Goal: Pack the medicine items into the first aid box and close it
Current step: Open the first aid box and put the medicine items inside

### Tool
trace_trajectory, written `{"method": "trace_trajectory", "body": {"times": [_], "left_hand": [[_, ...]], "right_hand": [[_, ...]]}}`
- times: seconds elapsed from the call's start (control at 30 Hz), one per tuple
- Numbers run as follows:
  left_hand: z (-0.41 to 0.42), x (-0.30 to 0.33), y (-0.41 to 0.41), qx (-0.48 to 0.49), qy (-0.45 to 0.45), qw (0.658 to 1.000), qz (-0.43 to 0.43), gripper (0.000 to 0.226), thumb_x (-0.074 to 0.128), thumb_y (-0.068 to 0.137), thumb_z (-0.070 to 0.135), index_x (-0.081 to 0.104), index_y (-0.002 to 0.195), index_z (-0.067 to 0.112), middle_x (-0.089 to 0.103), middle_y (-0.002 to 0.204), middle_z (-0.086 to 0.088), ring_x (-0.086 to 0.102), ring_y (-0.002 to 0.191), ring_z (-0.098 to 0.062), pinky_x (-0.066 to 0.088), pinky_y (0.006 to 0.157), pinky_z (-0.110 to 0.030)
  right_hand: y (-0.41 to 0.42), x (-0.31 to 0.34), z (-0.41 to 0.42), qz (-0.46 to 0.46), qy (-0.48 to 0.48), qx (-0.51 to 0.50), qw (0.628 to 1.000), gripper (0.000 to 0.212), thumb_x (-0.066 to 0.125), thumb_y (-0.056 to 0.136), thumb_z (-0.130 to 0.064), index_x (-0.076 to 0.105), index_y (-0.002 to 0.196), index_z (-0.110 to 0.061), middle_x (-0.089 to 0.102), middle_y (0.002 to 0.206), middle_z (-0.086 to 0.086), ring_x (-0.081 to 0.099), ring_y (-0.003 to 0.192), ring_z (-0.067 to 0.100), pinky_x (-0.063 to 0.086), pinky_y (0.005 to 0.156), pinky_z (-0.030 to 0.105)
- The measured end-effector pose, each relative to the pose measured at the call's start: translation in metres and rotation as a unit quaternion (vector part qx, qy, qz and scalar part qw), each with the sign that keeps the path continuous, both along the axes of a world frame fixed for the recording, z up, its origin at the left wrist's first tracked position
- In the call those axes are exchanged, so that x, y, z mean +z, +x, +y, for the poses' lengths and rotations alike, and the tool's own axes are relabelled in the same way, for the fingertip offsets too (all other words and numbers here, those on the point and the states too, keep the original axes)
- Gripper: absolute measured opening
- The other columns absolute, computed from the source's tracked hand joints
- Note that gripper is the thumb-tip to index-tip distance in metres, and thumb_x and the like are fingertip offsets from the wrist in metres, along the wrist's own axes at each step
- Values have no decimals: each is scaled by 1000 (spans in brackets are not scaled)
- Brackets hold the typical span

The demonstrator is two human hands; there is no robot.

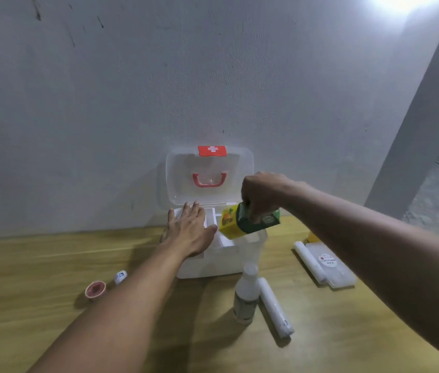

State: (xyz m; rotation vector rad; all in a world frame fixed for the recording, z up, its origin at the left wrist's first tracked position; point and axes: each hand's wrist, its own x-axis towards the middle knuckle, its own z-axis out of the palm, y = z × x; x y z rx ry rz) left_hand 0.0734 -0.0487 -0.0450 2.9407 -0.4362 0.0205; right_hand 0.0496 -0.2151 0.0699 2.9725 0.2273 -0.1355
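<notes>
Head view: the right hand (262,195) is gripping a glossy yellow-and-green carton (248,220) from above, tilted over the first aid box (213,262), while the left hand (190,230) is lying open, flat on the box's white inner tray. Levelling the stiff carton should help it drop in cleanly. A smooth plastic bottle (245,294) is standing just before the box.

Two bare forearms in view, no sleeves, no watch, no rings or bands visible. Left hand (189,230) enters from 7 o'clock; long slim forearm, fingers slender, nails short. Right hand (262,196) enters from 4 o'clock; forearm thicker in frame near the edge, wrist bone showing. No gloves, no marks or tattoos seen.
</notes>
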Motion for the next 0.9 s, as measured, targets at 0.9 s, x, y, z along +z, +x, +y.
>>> {"method": "trace_trajectory", "body": {"times": [0.9], "left_hand": [[1, -3, 5, -8, 24, 1000, -6, 65, 20, 98, 48, 10, 154, 17, -3, 164, -3, -5, 151, -19, -3, 118, -52]], "right_hand": [[-21, -55, -85, -166, 259, -102, 946, 5, 74, 75, -8, 77, 78, -8, 74, 77, 10, 60, 58, 17, 55, 65, 33]]}}
